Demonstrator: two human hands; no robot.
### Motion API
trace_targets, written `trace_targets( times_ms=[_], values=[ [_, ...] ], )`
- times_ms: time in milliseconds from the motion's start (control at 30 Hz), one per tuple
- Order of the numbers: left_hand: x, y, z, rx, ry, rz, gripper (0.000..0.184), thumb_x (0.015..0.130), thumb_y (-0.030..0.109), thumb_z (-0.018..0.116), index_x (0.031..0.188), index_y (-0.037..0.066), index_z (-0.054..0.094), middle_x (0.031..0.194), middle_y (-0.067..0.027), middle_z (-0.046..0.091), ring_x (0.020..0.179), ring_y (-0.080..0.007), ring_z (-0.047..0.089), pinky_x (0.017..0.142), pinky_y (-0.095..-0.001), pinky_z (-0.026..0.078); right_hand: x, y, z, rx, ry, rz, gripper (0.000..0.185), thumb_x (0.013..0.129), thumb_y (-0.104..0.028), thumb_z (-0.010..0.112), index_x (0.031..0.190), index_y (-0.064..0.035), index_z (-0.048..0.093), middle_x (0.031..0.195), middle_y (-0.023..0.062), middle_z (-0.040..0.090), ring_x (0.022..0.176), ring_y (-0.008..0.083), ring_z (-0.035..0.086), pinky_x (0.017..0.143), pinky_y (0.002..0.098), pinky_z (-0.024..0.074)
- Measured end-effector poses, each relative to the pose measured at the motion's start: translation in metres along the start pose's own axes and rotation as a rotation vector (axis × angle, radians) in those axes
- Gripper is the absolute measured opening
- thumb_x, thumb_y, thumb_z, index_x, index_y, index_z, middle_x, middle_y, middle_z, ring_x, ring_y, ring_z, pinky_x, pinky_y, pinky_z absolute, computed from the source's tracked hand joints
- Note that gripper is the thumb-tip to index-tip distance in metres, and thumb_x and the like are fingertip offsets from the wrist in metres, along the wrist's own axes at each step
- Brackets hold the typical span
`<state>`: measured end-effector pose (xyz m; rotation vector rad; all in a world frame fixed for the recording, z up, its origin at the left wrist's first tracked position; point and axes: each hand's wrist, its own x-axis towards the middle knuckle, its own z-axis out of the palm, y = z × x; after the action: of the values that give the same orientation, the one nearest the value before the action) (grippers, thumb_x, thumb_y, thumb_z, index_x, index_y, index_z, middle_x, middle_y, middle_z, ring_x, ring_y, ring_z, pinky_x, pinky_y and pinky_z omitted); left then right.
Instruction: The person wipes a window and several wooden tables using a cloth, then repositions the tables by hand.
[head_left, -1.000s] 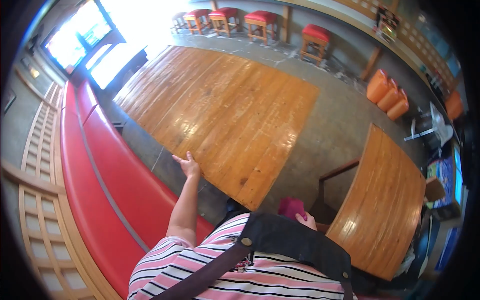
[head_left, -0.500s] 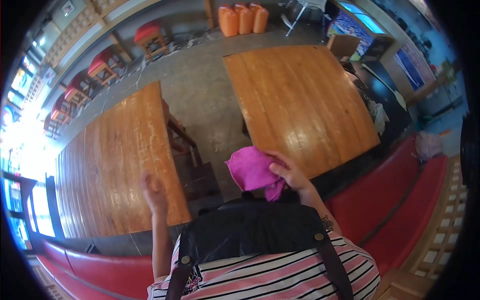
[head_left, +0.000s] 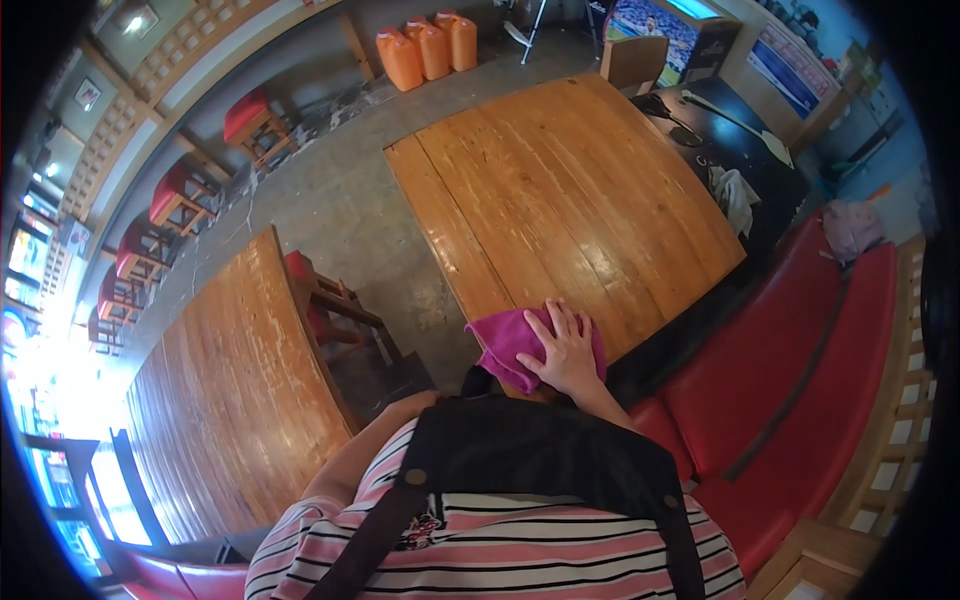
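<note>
A magenta cloth point(head_left: 500, 343) lies on the near edge of the right wooden table point(head_left: 560, 200), part of it hanging over the corner. My right hand point(head_left: 564, 350) presses flat on the cloth with its fingers spread. My left forearm point(head_left: 370, 450) reaches across in front of my body, beside the left wooden table point(head_left: 230, 390). The left hand's fingers are hidden near the dark apron point(head_left: 540, 450).
Red-topped stools point(head_left: 250, 120) line the far wall. Orange jugs point(head_left: 428, 50) stand behind the right table. A dark table point(head_left: 725, 150) holds a white cloth point(head_left: 735, 200) and utensils. A red bench point(head_left: 800, 370) with a pink bag point(head_left: 853, 230) runs along the right.
The view has turned toward the right table. My right hand has brought the magenta cloth from in front of my body onto the tabletop and spread its fingers. My left hand has drawn in toward the apron.
</note>
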<state>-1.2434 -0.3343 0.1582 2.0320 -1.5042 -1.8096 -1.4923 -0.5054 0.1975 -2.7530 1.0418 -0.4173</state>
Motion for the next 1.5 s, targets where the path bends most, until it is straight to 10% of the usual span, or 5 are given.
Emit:
trace_targets(
  times_ms=[367, 1100, 1500],
  values=[
    [0.053, -0.127, -0.044, 0.259, -0.349, -0.099, 0.045, 0.079, 0.022, 0.065, 0.117, 0.001, 0.058, 0.111, -0.0225, 0.063, 0.106, -0.0353, 0.060, 0.091, -0.0398, 0.046, 0.007, -0.008, -0.001, -0.024, 0.035, 0.171, 0.069, 0.070, -0.054, 0.068, 0.130, -0.0236, 0.054, 0.141, 0.0201, 0.034, 0.129, 0.0397, 0.034, 0.104, 0.0551, 0.0266],
    [0.169, -0.135, -0.174, 0.729, -0.536, 0.004, 0.041, 0.075, 0.019, 0.065, 0.112, 0.002, 0.062, 0.109, -0.0228, 0.064, 0.103, -0.0359, 0.061, 0.090, -0.0410, 0.046, 0.010, -0.019, -0.002, -0.051, 0.030, 0.471, 0.061, 0.071, -0.044, 0.071, 0.127, -0.0246, 0.056, 0.136, 0.0186, 0.038, 0.128, 0.0370, 0.034, 0.106, 0.0541, 0.0244],
    [0.181, -0.189, -0.292, 0.531, -0.331, -0.025, 0.033, 0.077, 0.018, 0.059, 0.106, 0.004, 0.066, 0.105, -0.0218, 0.065, 0.101, -0.0345, 0.062, 0.087, -0.0411, 0.048, 0.204, -0.042, 0.044, -0.092, 0.014, 0.303, 0.065, 0.071, -0.042, 0.071, 0.130, -0.0198, 0.052, 0.137, 0.0169, 0.038, 0.128, 0.0353, 0.033, 0.104, 0.0562, 0.0238]
  ],
)
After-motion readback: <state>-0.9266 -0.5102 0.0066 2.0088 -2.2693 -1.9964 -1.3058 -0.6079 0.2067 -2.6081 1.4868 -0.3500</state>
